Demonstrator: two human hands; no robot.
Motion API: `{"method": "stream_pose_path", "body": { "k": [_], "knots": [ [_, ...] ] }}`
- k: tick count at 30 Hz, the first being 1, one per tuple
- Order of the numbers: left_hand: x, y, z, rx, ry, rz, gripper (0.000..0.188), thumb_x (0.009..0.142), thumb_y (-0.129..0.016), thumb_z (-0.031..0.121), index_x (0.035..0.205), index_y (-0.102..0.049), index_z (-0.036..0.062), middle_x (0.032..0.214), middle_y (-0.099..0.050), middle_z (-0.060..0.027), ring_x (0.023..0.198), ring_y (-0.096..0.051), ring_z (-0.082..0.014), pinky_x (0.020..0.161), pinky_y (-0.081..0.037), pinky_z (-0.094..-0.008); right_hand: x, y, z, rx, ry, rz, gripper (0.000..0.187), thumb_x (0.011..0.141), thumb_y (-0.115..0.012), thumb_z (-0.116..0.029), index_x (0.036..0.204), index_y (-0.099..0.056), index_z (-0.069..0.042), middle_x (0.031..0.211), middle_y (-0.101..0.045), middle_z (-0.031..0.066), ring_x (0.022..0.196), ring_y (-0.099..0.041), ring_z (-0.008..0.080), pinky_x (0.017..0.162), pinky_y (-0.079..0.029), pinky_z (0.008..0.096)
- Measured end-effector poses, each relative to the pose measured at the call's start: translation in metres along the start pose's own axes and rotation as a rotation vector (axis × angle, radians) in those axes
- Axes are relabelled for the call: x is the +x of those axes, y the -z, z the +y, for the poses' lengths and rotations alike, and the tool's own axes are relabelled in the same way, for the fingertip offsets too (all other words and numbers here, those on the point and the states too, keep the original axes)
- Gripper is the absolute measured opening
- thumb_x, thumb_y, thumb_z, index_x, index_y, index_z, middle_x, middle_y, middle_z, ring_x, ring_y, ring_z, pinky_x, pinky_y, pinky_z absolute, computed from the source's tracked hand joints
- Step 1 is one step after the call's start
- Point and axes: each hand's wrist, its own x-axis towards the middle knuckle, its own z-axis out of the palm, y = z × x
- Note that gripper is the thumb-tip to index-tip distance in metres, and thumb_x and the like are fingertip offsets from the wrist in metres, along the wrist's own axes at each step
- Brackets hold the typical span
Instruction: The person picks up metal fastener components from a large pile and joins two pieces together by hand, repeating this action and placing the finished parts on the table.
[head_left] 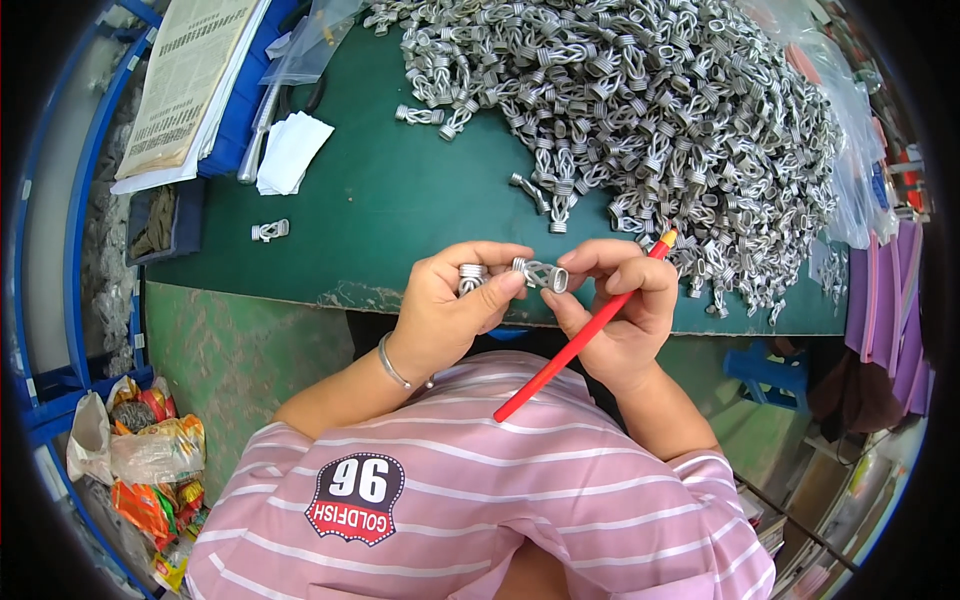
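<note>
Between both hands, above the near edge of the green table, is a small silver metal fitting [541, 274] with a ribbed end and an open loop body. My left hand [440, 300] pinches its ribbed end, and a second silver fitting [472, 279] is tucked in the same fingers. The fingertips of my right hand [627, 310] grip the fitting's other end. A red pencil [570, 352] with a pale tip also rests across my right hand, slanting down toward my shirt. Farther right and beyond lies a large heap of like fittings [660, 110].
One fitting [270, 231] lies apart on the green tabletop [400, 200] at left. White paper slips [294, 153], a blue tray [238, 120] with printed sheets and a grey bin [165, 220] stand at the far left. Clear plastic [845, 150] borders the heap. A blue stool [768, 376] is below right.
</note>
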Motion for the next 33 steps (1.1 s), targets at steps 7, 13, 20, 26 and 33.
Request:
{"method": "stream_pose_path", "body": {
  "k": [7,13,20,26,33],
  "knots": [
    [0.006,0.0,0.016,-0.294,0.222,-0.027,0.029,0.09,-0.049,0.016,0.114,-0.049,-0.0003,0.085,-0.058,-0.0073,0.057,-0.05,-0.0074,0.041,-0.036,-0.0159,0.012,-0.003,-0.002,-0.193,0.248,-0.193,0.024,0.057,-0.056,0.016,0.069,-0.046,-0.002,0.091,-0.061,0.0199,0.07,-0.059,0.0284,0.062,-0.049,0.0336],
    [0.011,0.007,0.017,-0.307,0.054,0.029,0.009,0.087,-0.054,0.011,0.092,-0.05,0.0056,0.068,-0.047,-0.0018,0.055,-0.041,-0.006,0.039,-0.029,-0.0161,0.019,0.019,0.021,-0.814,-0.006,-0.041,0.033,0.062,-0.072,-0.002,0.079,-0.044,-0.005,0.075,-0.052,0.0099,0.065,-0.049,0.0295,0.058,-0.04,0.0373],
    [0.01,0.005,0.004,-0.161,-0.054,0.047,0.012,0.083,-0.06,0.007,0.089,-0.049,0.0046,0.068,-0.049,-0.0016,0.049,-0.04,-0.0047,0.038,-0.029,-0.0168,0.016,0.017,0.023,-0.862,-0.018,-0.069,0.026,0.065,-0.068,-0.002,0.077,-0.045,-0.005,0.067,-0.051,0.0088,0.059,-0.05,0.029,0.053,-0.041,0.037],
    [0.013,-0.005,0.002,-0.038,-0.085,0.101,0.036,0.081,-0.061,0.003,0.114,-0.048,-0.0029,0.072,-0.052,-0.0002,0.052,-0.043,-0.0019,0.041,-0.031,-0.0154,0.008,0.01,0.003,0.157,-0.569,0.088,0.02,0.082,-0.054,0.004,0.078,-0.037,-0.005,0.09,-0.057,0.0133,0.071,-0.062,0.0154,0.056,-0.05,0.021],
    [0.012,-0.005,0.007,0.452,-0.434,0.057,0.014,0.076,-0.065,0.002,0.089,-0.061,-0.0005,0.08,-0.058,-0.0035,0.066,-0.051,-0.0082,0.06,-0.042,-0.0207,0.003,0.006,0.006,0.514,-0.652,0.005,0.017,0.083,-0.052,0.006,0.081,-0.038,-0.004,0.094,-0.056,0.0178,0.08,-0.062,0.0193,0.066,-0.054,0.0262]
  ]
}}
